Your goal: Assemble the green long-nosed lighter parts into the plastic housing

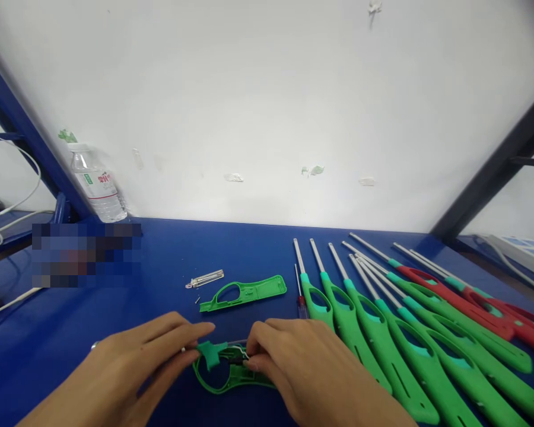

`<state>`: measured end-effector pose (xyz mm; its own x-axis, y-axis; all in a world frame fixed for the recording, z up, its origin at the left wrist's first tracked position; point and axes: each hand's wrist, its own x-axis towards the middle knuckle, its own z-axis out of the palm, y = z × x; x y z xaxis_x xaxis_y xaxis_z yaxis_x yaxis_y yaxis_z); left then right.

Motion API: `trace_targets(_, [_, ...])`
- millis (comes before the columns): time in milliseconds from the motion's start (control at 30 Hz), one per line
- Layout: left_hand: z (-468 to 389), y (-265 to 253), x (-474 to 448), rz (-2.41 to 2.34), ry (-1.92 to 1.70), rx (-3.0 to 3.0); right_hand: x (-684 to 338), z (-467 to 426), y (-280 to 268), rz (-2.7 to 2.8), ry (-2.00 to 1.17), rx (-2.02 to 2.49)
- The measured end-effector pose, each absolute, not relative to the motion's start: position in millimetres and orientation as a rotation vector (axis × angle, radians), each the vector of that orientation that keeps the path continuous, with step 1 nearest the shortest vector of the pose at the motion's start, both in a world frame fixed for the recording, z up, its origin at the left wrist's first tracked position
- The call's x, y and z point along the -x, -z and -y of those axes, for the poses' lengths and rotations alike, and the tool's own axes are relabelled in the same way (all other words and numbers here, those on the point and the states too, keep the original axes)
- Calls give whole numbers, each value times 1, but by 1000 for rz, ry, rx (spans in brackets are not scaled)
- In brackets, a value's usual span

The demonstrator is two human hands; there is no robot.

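Observation:
An open green lighter handle shell (225,388) lies on the blue table between my hands, its hollow side up. My left hand (153,350) pinches a teal trigger (210,354) over the shell, with a small white tip showing between thumb and finger. My right hand (289,362) has its thumb and forefinger closed on a thin black part (237,360) with a white wire (239,349), at the shell's inside. My right fingers cover part of this piece. A metal end (94,345) peeks out beyond my left hand.
A loose green half shell (249,292), a clear narrow fuel tank (207,279) and a tiny screw (197,300) lie ahead. A screwdriver (301,299) rests beside several green lighters (369,320) and red ones (458,296). A water bottle (98,188) leans at the back left.

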<state>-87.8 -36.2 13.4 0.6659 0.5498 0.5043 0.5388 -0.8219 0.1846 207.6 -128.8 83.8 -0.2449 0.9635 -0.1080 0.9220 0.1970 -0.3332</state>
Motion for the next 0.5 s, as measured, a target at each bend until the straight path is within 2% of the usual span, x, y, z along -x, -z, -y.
trace_targets(233, [47,5,75,-802,-719,-2848,-223,133,-60,2325,-326,1667])
trace_targets(500, [58,-6,56,-807,-900,-2738,-230,138,-47,2327,-229,1488])
